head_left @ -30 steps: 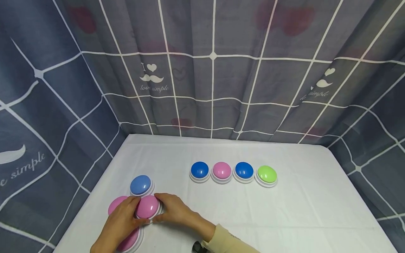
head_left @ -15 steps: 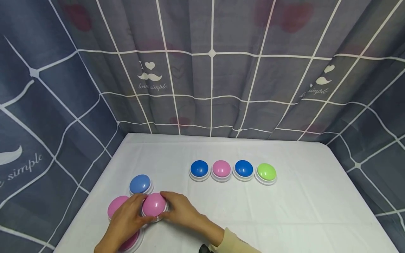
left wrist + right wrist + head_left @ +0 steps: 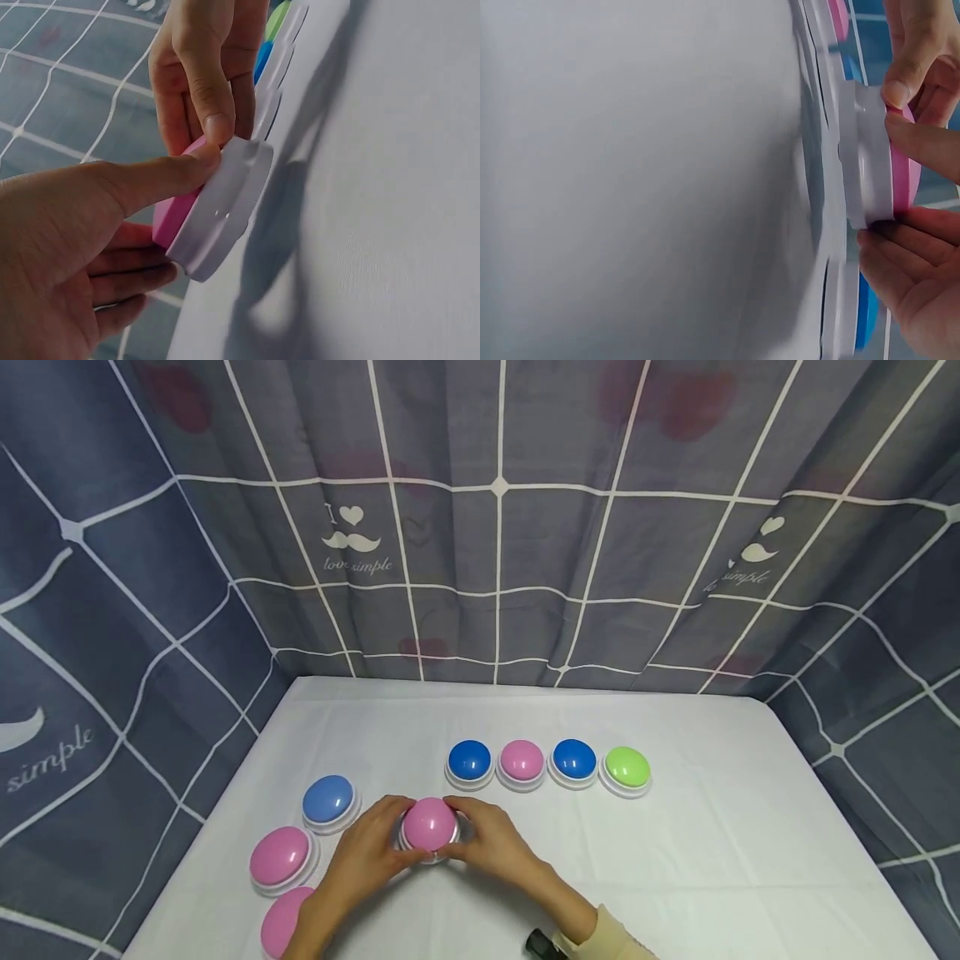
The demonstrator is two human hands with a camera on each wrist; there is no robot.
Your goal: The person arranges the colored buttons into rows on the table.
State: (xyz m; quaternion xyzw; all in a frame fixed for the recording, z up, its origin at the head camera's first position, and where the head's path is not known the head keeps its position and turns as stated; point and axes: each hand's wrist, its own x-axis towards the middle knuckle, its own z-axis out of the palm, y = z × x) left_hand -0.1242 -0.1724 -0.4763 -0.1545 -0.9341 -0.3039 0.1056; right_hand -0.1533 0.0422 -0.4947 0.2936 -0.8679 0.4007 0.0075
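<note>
A pink push button (image 3: 430, 824) with a white round base is held between both hands, lifted over the white table. My left hand (image 3: 367, 852) grips its left side, thumb at the near edge and fingers round the far side. From the right, my right hand (image 3: 495, 843) grips it the same way, the two thumbs nearly meeting at the front. In the left wrist view the white base (image 3: 225, 210) shows from the side above its shadow. The right wrist view also shows the button's base (image 3: 866, 157) raised off the cloth.
Behind the hands stands a row of buttons: blue (image 3: 470, 761), pink (image 3: 522, 761), blue (image 3: 574, 760) and green (image 3: 628, 767). At left sit a blue button (image 3: 328, 800) and a pink button (image 3: 281, 857), with another pink button (image 3: 285, 922) partly behind the left forearm. A grid-patterned curtain (image 3: 457, 543) surrounds the table.
Both hands have carried the pink button right and slightly away from the left group, toward the middle of the table. The pink buttons at left are less covered now.
</note>
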